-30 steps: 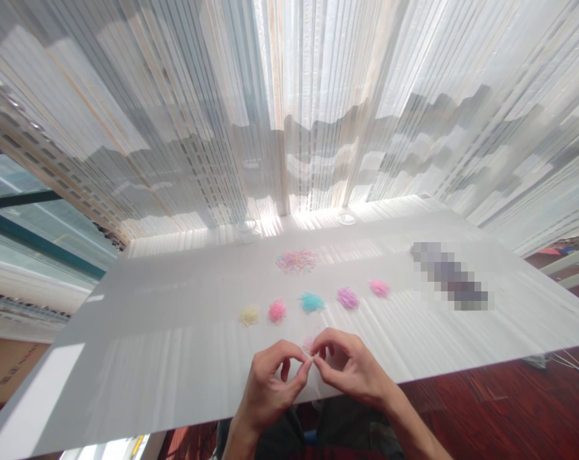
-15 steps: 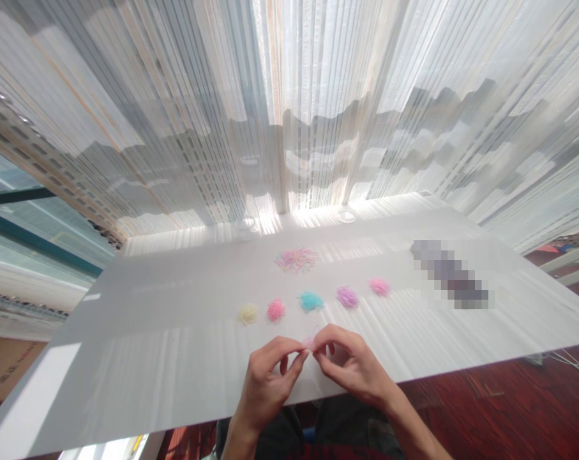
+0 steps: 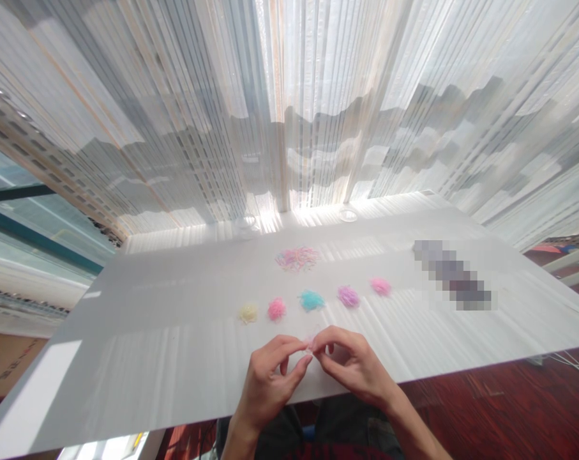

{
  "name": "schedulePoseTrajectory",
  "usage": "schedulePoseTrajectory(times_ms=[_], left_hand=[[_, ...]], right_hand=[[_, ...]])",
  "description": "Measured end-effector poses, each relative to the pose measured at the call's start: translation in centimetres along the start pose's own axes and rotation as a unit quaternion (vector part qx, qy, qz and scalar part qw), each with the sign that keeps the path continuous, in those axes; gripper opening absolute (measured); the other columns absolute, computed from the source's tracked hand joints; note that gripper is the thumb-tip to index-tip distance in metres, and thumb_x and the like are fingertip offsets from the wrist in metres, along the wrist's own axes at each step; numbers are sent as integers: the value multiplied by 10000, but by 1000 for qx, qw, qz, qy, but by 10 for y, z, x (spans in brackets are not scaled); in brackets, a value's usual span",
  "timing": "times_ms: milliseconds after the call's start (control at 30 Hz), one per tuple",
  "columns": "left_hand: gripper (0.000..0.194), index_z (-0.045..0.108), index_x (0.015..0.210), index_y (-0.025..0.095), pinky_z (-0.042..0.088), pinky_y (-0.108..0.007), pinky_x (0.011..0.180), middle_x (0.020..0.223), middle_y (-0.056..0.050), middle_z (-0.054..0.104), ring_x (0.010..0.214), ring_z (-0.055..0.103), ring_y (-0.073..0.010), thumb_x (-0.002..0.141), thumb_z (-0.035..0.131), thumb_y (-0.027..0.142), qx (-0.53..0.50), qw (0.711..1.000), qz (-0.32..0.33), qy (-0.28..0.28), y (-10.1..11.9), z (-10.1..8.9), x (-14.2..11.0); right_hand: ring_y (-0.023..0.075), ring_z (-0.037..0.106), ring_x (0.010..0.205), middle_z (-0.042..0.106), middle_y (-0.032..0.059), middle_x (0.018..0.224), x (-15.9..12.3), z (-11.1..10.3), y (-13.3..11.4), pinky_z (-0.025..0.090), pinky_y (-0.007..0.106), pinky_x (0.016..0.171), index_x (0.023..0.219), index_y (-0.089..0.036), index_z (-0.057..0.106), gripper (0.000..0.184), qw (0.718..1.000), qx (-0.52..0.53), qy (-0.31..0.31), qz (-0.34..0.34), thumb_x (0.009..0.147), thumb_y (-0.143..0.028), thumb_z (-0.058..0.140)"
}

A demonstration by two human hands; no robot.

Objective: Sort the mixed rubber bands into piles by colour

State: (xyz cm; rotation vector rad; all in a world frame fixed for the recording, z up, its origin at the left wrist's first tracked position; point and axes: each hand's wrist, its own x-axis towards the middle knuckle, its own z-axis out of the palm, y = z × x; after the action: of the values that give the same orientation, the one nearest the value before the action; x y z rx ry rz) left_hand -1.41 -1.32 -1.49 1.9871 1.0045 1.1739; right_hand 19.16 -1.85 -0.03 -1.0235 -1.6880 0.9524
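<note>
My left hand [image 3: 276, 377] and my right hand [image 3: 349, 364] meet at the front of the white table, fingertips nearly touching. Between them is a small pale pink piece [image 3: 309, 345], perhaps rubber bands, too small to make out fully. My right thumb and fingers pinch it. The left index finger and thumb close on its other side, with a slight gap at their tips. Beyond the hands lie little heaps of thin bands: yellow [image 3: 248, 313], deep pink [image 3: 276, 309], turquoise [image 3: 311, 300], purple [image 3: 348, 296] and light pink [image 3: 380, 287].
A looser mixed-colour heap [image 3: 297, 259] lies farther back on the white table [image 3: 165, 319]. A clear round item [image 3: 348, 216] sits by the striped curtain [image 3: 212, 115] at the back edge. A blurred-out object [image 3: 454, 275] is on the right. A cardboard box [image 3: 11, 364] stands at left.
My left thumb and index fingertip have parted slightly at the pale pink piece. The right hand has barely moved, and the heaps are unchanged.
</note>
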Motion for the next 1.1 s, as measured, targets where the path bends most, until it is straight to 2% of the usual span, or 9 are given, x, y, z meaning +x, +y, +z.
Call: schedulePoseTrajectory(times_ms=[233, 467, 767, 933, 1100], left_hand=[[128, 772, 1069, 205, 469, -162, 491, 941, -63, 763, 603, 606, -87, 962, 701, 196, -21, 999, -29, -4, 0, 1, 0], [77, 765, 985, 198, 461, -167, 498, 890, -55, 752, 637, 626, -101, 970, 689, 198, -21, 999, -35, 0, -1, 1, -1], [85, 737, 1001, 193, 469, -175, 511, 904, -62, 739, 648, 628, -107, 987, 654, 203, 14, 1000, -22, -8, -3, 1, -2], [92, 735, 1005, 189, 464, -177, 503, 917, -67, 742, 629, 616, -104, 989, 645, 202, 21, 999, -21, -15, -3, 1, -3], [78, 726, 980, 189, 464, -182, 501, 886, -58, 730, 636, 621, -110, 982, 649, 202, 28, 999, -22, -12, -3, 1, -4]], right_hand=[[144, 683, 769, 775, 9, 875, -1, 1, 1, 528, 253, 747, 952, -235, 734, 124, 1000, 5, -6, 5, 936, -166, 633], [147, 662, 769, 758, 17, 882, -1, 1, 0, 528, 256, 736, 937, -229, 713, 105, 1000, -7, 5, 6, 928, -170, 627], [149, 654, 762, 745, 24, 872, -1, 1, 2, 540, 263, 734, 946, -218, 710, 87, 1000, -10, 9, 20, 940, -195, 626], [153, 665, 769, 748, 34, 906, -1, 2, 1, 550, 265, 726, 1033, -216, 718, 110, 999, -14, -10, 29, 946, -260, 669], [152, 660, 738, 741, 27, 842, 0, 2, 2, 538, 259, 695, 956, -217, 744, 120, 999, -30, -15, 29, 969, -290, 650]])
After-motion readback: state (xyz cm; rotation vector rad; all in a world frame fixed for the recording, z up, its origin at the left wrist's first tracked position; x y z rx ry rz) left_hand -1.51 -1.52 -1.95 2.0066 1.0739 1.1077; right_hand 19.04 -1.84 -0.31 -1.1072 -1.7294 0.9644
